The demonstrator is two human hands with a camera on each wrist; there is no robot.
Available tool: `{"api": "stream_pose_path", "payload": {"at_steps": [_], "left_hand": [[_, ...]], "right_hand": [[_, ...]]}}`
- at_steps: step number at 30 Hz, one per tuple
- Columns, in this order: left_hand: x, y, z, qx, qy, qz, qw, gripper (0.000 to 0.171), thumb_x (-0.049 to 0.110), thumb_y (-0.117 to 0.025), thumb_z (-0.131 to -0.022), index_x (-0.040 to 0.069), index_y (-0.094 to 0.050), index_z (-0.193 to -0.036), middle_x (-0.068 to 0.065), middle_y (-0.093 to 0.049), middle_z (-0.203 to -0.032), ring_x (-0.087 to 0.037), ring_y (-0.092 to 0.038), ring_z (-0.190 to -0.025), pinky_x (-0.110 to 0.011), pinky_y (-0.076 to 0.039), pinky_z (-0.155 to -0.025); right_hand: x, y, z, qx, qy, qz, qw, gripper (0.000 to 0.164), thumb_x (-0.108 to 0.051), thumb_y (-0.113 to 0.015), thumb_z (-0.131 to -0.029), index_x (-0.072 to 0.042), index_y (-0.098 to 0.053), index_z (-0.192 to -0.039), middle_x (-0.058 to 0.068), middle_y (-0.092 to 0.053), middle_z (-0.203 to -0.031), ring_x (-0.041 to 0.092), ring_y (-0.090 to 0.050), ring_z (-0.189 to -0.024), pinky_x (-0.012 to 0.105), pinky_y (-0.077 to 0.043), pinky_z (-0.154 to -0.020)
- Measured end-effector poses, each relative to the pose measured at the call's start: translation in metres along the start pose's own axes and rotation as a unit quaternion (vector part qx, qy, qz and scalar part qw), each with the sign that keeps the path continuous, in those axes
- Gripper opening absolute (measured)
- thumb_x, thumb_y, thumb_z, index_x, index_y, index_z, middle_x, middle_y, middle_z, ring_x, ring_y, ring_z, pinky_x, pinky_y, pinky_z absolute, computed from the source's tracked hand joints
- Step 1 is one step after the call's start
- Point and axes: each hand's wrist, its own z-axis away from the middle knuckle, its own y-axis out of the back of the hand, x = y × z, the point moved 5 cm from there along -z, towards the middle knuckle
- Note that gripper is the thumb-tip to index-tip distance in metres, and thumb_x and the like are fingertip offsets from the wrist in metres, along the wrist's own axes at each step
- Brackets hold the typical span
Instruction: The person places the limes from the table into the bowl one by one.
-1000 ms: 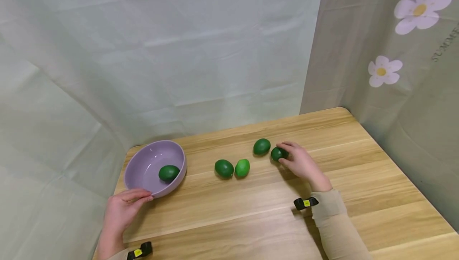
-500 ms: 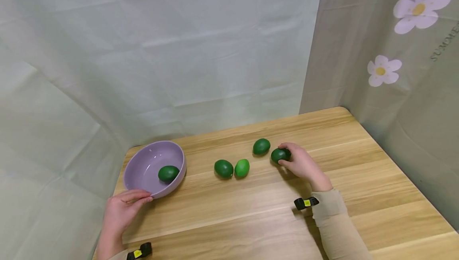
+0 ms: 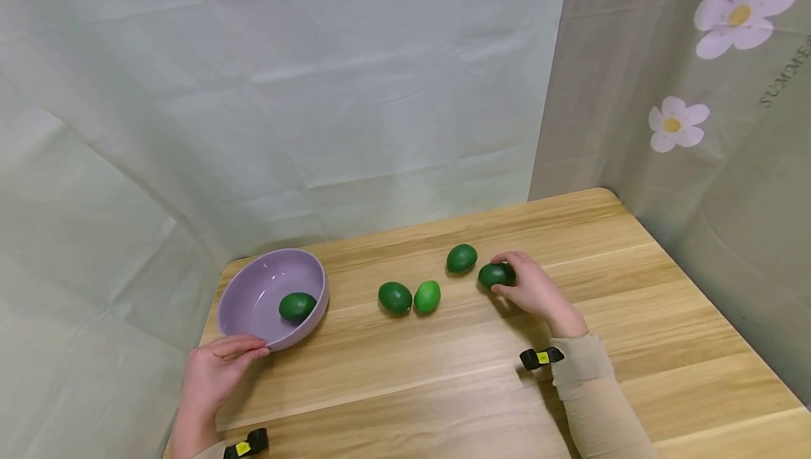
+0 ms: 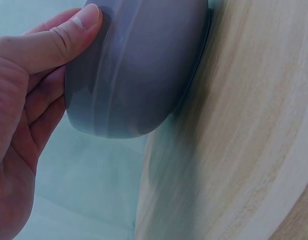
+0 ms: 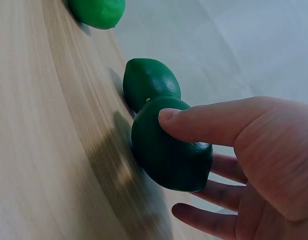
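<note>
At the table's left, my left hand (image 3: 214,373) pinches the near rim of a glossy purple bowl (image 3: 243,297), thumb outside in the left wrist view. One dark green lime (image 3: 297,307) lies inside the bowl. On the right, my right hand (image 3: 532,286) grips another dark green lime (image 3: 496,275) between thumb and fingers. The right wrist view shows the thumb across this held lime (image 5: 164,155), which sits close over the wood, its far side hidden by the fingers. Just behind it rests a dark green lime (image 3: 462,258).
Mid-table, a dark green lime (image 3: 395,298) and a bright green lime (image 3: 427,296) lie side by side between the bowl and my right hand. Pale cloth (image 3: 380,93) hangs along the back and sides of the wooden table (image 3: 405,388). Both wrists wear small black devices.
My right fingers have shifted back a little on the lime, so more of it shows than a second ago. The left hand and bowl have stayed in place.
</note>
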Motion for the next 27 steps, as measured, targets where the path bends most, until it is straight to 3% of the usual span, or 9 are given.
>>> {"api": "stream_pose_path", "payload": {"at_steps": [9, 17, 27], "left_hand": [[-0.0015, 0.0021, 0.0009, 0.005, 0.006, -0.006, 0.9999, 0.03, -0.001, -0.091, -0.065, 0.023, -0.079, -0.076, 0.01, -0.074, -0.082, 0.013, -0.062, -0.082, -0.003, -0.043, -0.078], [-0.0016, 0.0007, 0.0014, 0.004, 0.001, -0.015, 0.9999, 0.03, 0.0, -0.091, -0.065, 0.024, -0.079, -0.076, 0.011, -0.074, -0.082, 0.014, -0.061, -0.082, -0.003, -0.042, -0.079], [0.0018, 0.0013, -0.0001, 0.002, -0.013, -0.021, 0.9997, 0.03, -0.001, -0.091, -0.064, 0.024, -0.08, -0.076, 0.011, -0.074, -0.082, 0.016, -0.061, -0.083, -0.002, -0.041, -0.079]], "right_hand": [[0.0025, -0.0002, 0.0007, -0.009, -0.014, -0.024, 1.0, 0.046, -0.017, -0.081, -0.085, -0.009, -0.056, -0.123, 0.01, -0.062, -0.12, 0.028, -0.06, -0.108, 0.049, -0.05, -0.092], [0.0051, 0.0024, 0.0029, -0.013, -0.012, -0.018, 1.0, 0.061, -0.021, -0.08, -0.087, -0.004, -0.052, -0.139, 0.016, -0.058, -0.134, 0.035, -0.056, -0.118, 0.052, -0.047, -0.097], [0.0079, 0.0038, 0.004, -0.004, -0.014, -0.004, 1.0, 0.056, -0.026, -0.079, -0.088, -0.004, -0.057, -0.134, 0.016, -0.058, -0.133, 0.035, -0.056, -0.118, 0.051, -0.047, -0.098]]}}
